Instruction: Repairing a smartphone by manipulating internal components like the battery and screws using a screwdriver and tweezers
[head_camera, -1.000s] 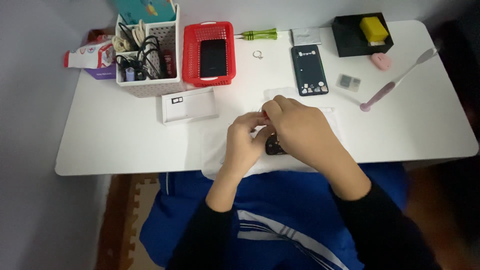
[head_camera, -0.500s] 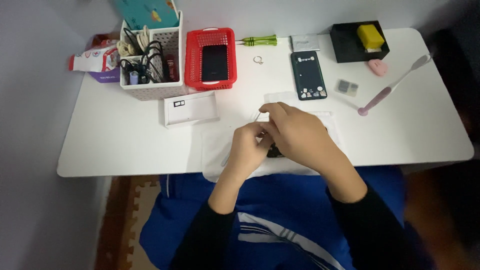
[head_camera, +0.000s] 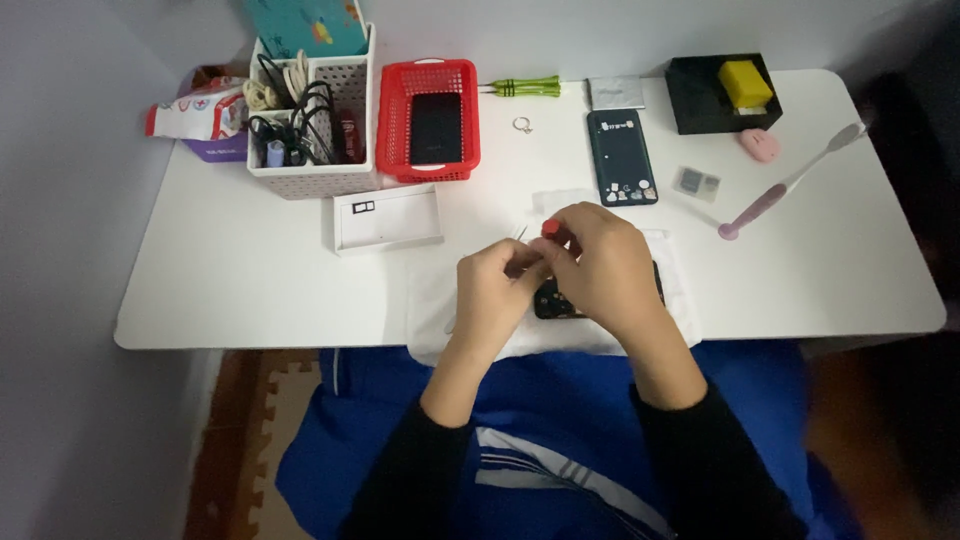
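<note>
My two hands meet over a dark opened phone (head_camera: 547, 301) that lies on a white cloth (head_camera: 432, 300) at the table's front edge. My right hand (head_camera: 605, 270) covers most of the phone and pinches a small red-capped tool (head_camera: 550, 228) at its fingertips. My left hand (head_camera: 492, 292) has its fingers closed beside it, on a thin pale sliver (head_camera: 520, 232) that looks like tweezers. The fingertips of both hands touch. What lies under them is hidden.
At the back stand a white basket of cables (head_camera: 310, 150), a red basket (head_camera: 390, 120) with a phone inside, a green screwdriver (head_camera: 525, 88), a ring (head_camera: 522, 124), a dark phone cover (head_camera: 620, 155), a black box (head_camera: 700, 110), a toothbrush (head_camera: 790, 185) and a white tray (head_camera: 385, 220).
Both hands stay over the phone. They have risen slightly, and the red cap of the tool now shows between the fingertips.
</note>
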